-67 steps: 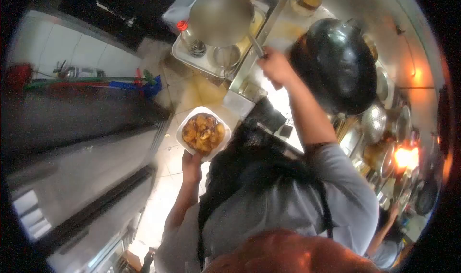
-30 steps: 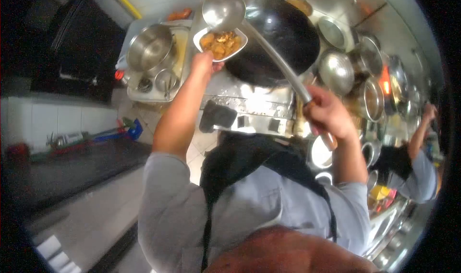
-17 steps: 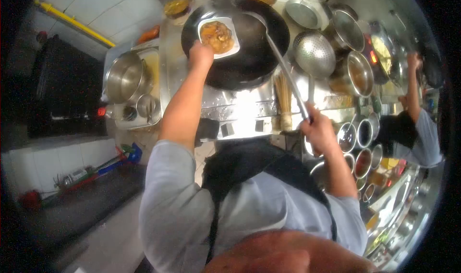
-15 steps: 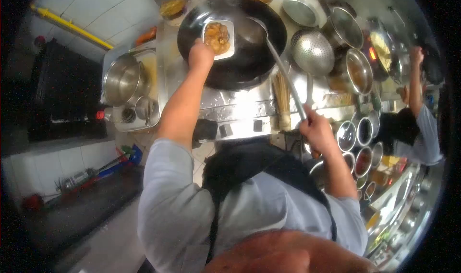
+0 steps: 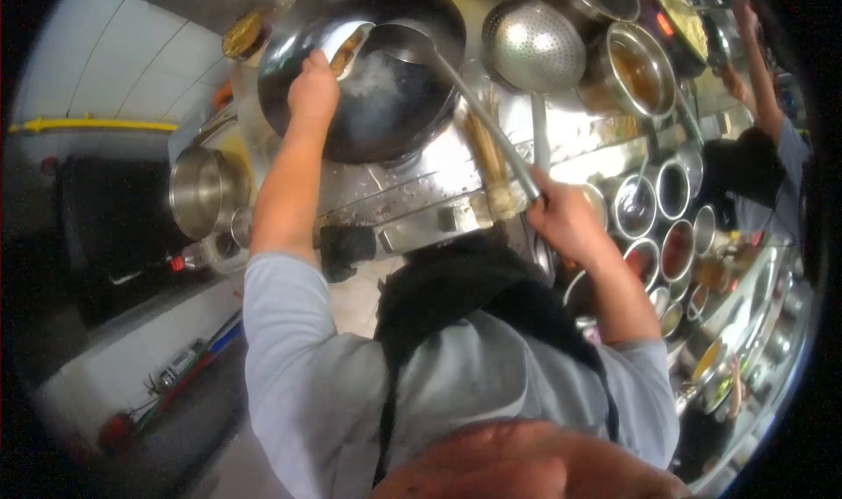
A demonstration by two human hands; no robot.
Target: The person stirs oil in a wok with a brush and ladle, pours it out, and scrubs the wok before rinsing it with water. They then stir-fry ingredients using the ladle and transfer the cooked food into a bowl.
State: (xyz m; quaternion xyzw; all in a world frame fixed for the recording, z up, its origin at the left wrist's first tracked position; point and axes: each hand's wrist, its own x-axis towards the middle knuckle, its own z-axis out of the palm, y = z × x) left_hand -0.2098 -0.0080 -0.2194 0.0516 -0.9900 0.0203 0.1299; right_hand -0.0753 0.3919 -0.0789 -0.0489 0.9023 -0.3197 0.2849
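Observation:
My left hand [image 5: 314, 89] is closed on the edge of a white bowl [image 5: 338, 39], which is tipped steeply over the left part of a dark wok [image 5: 386, 122]. Brown food pieces [image 5: 348, 53] show inside the bowl. My right hand [image 5: 563, 220] grips the handle of a long metal ladle [image 5: 487, 122]; the ladle's head lies over the wok, close to the bowl's right side. Pale smoke or steam hangs above the middle of the wok.
Right of the wok are a perforated strainer [image 5: 533, 47], a pot of brown liquid [image 5: 638, 69] and a bamboo brush [image 5: 488, 153]. Several seasoning containers [image 5: 634, 206] stand beyond my right hand. A steel pot [image 5: 198, 192] is at left. A co-worker's arm [image 5: 765, 87] reaches in at far right.
The bowl has gone from nearly level to steeply tilted, and steam has appeared over the wok. The view has turned and shifted, so the wok sits further up and left.

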